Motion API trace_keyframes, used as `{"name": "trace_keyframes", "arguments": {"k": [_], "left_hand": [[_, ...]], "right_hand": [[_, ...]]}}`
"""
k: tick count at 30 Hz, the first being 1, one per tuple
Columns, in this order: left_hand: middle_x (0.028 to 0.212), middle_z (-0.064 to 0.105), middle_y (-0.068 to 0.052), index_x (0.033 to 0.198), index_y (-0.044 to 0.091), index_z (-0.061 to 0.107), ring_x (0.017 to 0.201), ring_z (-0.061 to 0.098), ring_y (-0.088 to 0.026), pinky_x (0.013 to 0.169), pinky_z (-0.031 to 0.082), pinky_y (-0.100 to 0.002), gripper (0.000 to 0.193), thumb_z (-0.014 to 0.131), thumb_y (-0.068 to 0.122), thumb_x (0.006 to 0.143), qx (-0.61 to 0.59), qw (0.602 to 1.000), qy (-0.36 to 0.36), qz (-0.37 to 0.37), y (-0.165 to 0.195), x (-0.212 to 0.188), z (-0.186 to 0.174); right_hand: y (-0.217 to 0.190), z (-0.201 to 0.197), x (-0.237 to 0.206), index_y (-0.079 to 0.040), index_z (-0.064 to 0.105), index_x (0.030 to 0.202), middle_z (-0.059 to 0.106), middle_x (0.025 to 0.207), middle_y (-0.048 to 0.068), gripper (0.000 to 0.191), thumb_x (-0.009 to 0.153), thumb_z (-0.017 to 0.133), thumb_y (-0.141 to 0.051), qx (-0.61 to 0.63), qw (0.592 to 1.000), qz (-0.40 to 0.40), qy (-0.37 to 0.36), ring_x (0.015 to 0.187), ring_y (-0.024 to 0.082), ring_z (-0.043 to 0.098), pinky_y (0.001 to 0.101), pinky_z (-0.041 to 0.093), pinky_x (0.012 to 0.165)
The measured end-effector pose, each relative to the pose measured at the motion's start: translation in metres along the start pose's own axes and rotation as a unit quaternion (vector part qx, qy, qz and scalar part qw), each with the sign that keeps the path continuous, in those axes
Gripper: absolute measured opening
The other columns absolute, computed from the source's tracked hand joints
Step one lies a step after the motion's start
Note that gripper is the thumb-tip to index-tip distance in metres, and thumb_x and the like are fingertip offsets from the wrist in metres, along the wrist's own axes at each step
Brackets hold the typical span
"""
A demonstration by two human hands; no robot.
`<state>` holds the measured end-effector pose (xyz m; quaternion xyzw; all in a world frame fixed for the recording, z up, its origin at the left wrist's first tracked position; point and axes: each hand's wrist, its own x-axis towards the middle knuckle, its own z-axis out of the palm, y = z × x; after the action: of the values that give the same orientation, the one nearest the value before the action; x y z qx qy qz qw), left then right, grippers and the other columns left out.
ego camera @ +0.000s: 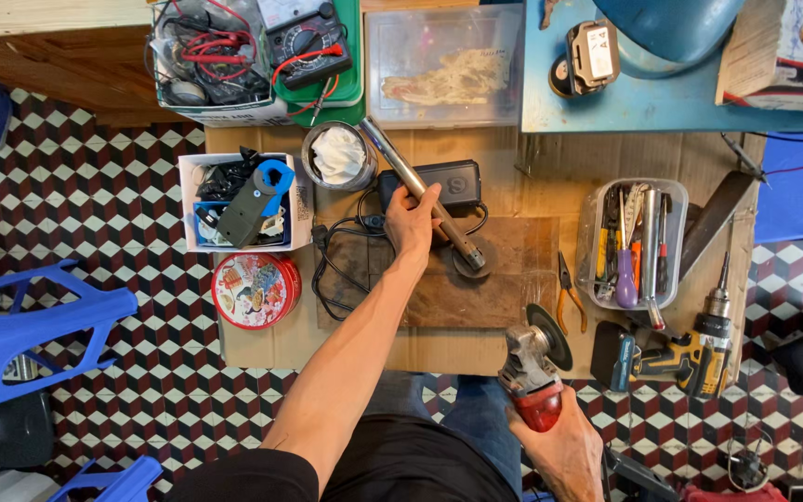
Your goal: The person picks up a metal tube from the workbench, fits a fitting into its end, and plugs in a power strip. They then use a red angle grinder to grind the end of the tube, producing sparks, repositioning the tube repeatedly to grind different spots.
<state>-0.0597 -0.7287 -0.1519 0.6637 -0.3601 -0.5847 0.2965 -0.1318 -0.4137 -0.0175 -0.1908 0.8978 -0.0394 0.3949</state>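
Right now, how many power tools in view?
2: a red angle grinder in the right hand at the bench's front edge, a yellow cordless drill lying right of it. Bins may hide more.

My left hand sits at the middle of the workbench, on a metal rod whose far end points to eleven o'clock and whose near end rests on a disc on the board. A power adapter lies just behind the hand. At nine o'clock stands a round tin, with a parts box behind it. At three o'clock is a tool tub. At five o'clock my right hand holds an angle grinder, with a cordless drill to its right.
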Motion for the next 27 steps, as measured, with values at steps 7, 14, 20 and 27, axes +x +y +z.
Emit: {"name": "trace_keyframes", "arguments": {"k": [7, 14, 20, 27], "left_hand": [[0.094, 0.071, -0.012, 0.122, 0.002, 0.051, 0.073, 0.069, -0.018, 0.058, 0.06, -0.033, 0.06, 0.084, 0.032, 0.081, 0.027, 0.999, -0.024, 0.02, -0.026, -0.004, -0.003], [0.096, 0.068, -0.013, 0.117, -0.002, 0.055, 0.076, 0.07, -0.02, 0.061, 0.063, -0.035, 0.057, 0.084, 0.032, 0.08, 0.026, 0.997, -0.07, -0.014, -0.048, 0.004, -0.004], [0.101, 0.069, -0.015, 0.114, -0.001, 0.047, 0.085, 0.073, -0.022, 0.065, 0.067, -0.038, 0.054, 0.081, 0.028, 0.084, 0.025, 0.991, -0.128, -0.023, -0.046, 0.012, -0.007], [0.106, 0.069, -0.016, 0.115, 0.001, 0.043, 0.092, 0.073, -0.024, 0.068, 0.067, -0.041, 0.048, 0.076, 0.022, 0.087, 0.006, 0.987, -0.155, -0.033, -0.049, 0.018, -0.008]], "right_hand": [[-0.007, 0.008, 0.002, -0.008, 0.058, 0.114, 0.074, 0.093, 0.014, 0.066, 0.065, 0.082, -0.045, -0.001, 0.999, -0.036, -0.007, 0.087, 0.033, 0.074, 0.0438, 0.056, 0.081], [-0.016, 0.011, 0.009, -0.007, 0.058, 0.12, 0.073, 0.098, 0.018, 0.069, 0.067, 0.081, -0.045, -0.024, 0.997, -0.075, -0.006, 0.089, 0.038, 0.073, 0.0464, 0.055, 0.082], [-0.032, 0.014, 0.018, -0.008, 0.058, 0.122, 0.074, 0.099, 0.019, 0.068, 0.07, 0.079, -0.045, -0.021, 0.997, -0.065, -0.028, 0.089, 0.037, 0.074, 0.0457, 0.056, 0.084], [-0.038, 0.017, 0.022, -0.008, 0.059, 0.122, 0.074, 0.101, 0.02, 0.067, 0.068, 0.08, -0.043, -0.018, 0.995, -0.096, -0.002, 0.091, 0.038, 0.073, 0.0464, 0.056, 0.082]]}}
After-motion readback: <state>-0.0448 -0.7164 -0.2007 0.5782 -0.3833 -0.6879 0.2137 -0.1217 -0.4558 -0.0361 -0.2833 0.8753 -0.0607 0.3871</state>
